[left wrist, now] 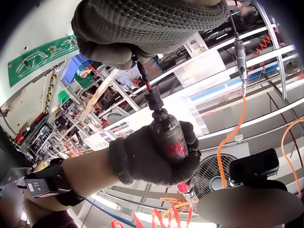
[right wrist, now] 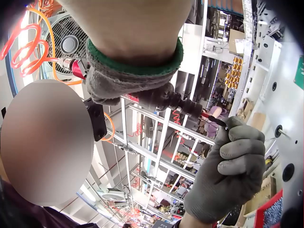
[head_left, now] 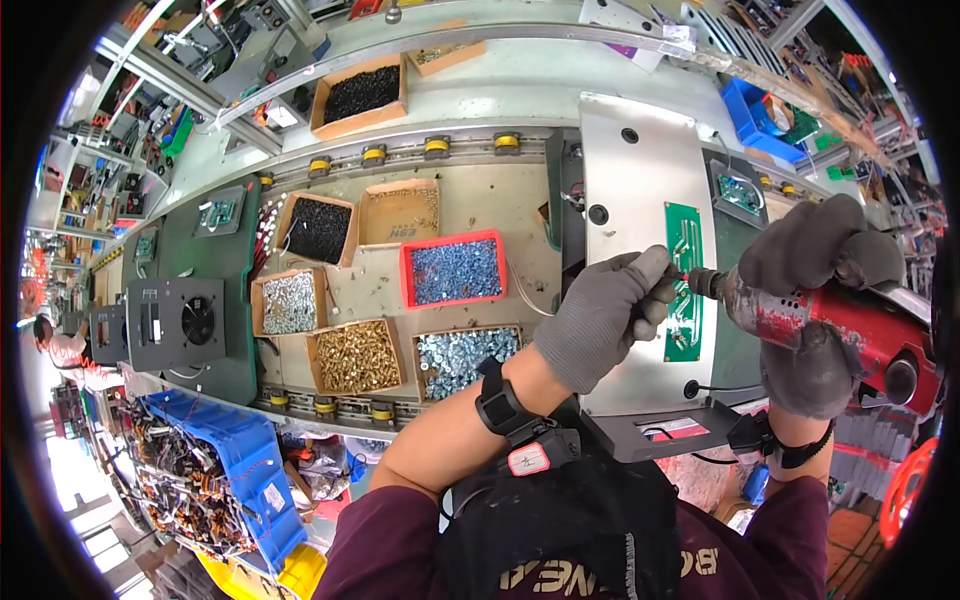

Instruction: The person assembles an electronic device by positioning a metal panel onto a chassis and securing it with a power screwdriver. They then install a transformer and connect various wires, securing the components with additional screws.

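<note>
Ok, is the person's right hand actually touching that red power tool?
Touching. The left wrist view shows it plainly: the gloved fingers of the right hand are curled round the body of the red power tool.

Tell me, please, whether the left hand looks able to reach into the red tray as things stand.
Likely yes: the red tray lies open-topped near the left hand, with nothing tall between them, though its fingers would first have to leave the bit.
</note>
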Demonstrator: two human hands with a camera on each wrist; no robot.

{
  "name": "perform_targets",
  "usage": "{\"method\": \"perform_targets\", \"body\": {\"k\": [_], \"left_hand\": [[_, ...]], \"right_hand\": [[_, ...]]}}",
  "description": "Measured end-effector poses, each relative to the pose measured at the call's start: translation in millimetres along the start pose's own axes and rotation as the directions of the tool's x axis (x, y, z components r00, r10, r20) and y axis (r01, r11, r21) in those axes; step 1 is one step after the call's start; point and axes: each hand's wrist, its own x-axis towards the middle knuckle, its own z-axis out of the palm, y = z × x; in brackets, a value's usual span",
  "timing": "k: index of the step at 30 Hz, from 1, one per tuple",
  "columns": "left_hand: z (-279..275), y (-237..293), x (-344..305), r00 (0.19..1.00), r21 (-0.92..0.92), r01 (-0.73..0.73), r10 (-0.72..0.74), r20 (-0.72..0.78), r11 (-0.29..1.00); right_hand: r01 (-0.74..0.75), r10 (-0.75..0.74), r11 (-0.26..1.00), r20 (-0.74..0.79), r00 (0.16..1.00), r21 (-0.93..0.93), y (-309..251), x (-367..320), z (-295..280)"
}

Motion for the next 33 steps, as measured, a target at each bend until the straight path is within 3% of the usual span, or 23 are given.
{"method": "perform_targets", "body": {"k": [4, 7, 8, 9, 11, 12, 14, 15, 17, 18, 20, 21, 22, 26, 29, 33], "left_hand": [[-3.0, -5.9, -0.2, 0.990, -0.209, 0.060, -0.031, 0.138, 0.976], [-7.7, -7.6, -6.5, 0.992, -0.087, 0.045, -0.034, 0.124, 0.995], [-13.1, -10.8, -8.7, 0.996, 0.031, 0.020, -0.022, 0.083, 0.999], [-12.8, -1.9, -18.1, 0.997, 0.321, 0.058, -0.041, -0.061, 0.945], [-47.3, -20.1, -7.6, 0.950, 0.485, -0.046, 0.188, -0.249, 0.873], [-60.7, -22.6, -1.9, 0.948, 0.482, -0.041, 0.186, -0.258, 0.875], [-82.0, -19.8, 12.4, 0.838, 0.398, -0.081, 0.279, -0.470, 0.914], [-87.1, -20.3, 20.5, 0.836, 0.397, -0.078, 0.277, -0.474, 0.914], [-87.9, -25.1, 35.4, 0.839, 0.661, -0.002, 0.361, -0.407, 0.750], [-84.2, -29.7, 38.6, 0.838, 0.660, 0.002, 0.359, -0.412, 0.752], [-77.4, -39.3, 39.8, 0.866, 0.701, -0.179, 0.448, -0.221, 0.690], [-78.6, -40.5, 39.9, 0.867, 0.700, -0.171, 0.444, -0.228, 0.693], [-80.2, -42.1, 40.4, 0.869, 0.689, -0.186, 0.444, -0.217, 0.700], [-75.6, -39.0, 37.3, 0.884, 0.615, -0.198, 0.410, -0.225, 0.763], [-78.5, -41.6, 38.5, 0.866, 0.662, -0.228, 0.460, -0.198, 0.714], [-79.4, -40.0, 41.2, 0.871, 0.623, -0.231, 0.444, -0.210, 0.747]], "right_hand": [[0.001, -0.001, 1.000, 0.047, 0.999, 0.014, -1.3, 3.5, -6.1], [-0.044, 0.039, 0.998, 0.136, 0.990, 0.038, -2.5, 6.0, -12.6], [-0.090, 0.081, 0.994, 0.131, 0.988, 0.065, -3.5, 7.5, -14.7], [-0.126, 0.120, 0.991, 0.127, 0.985, 0.044, -4.7, 9.3, -20.8], [-0.198, 0.196, 0.980, 0.118, 0.973, 0.003, -7.0, 12.9, -33.0], [-0.206, 0.207, 0.978, 0.124, 0.971, -0.017, -3.7, 16.3, -37.7], [-0.254, 0.255, 0.967, 0.088, 0.963, -0.017, 3.3, 16.9, -41.1], [-0.278, 0.278, 0.960, 0.070, 0.958, -0.015, 6.9, 17.3, -42.7], [-0.255, 0.256, 0.967, 0.129, 0.958, -0.020, 18.7, 21.0, -47.0], [-0.250, 0.250, 0.968, 0.149, 0.957, -0.019, 23.8, 22.3, -48.7], [-0.223, 0.224, 0.975, 0.138, 0.965, -0.019, 33.6, 20.6, -47.7], [-0.218, 0.218, 0.976, 0.135, 0.967, -0.018, 38.7, 18.8, -45.7], [-0.190, 0.189, 0.981, 0.019, 0.982, 0.043, 44.2, 15.1, -37.2], [-0.206, 0.208, 0.969, 0.000, 0.978, 0.137, 61.5, 12.4, -36.1], [-0.182, 0.173, 0.968, 0.064, 0.983, 0.173, 80.7, 9.1, -33.4], [-0.276, 0.261, 0.942, 0.099, 0.960, 0.192, 97.8, -5.0, -30.2]]}}
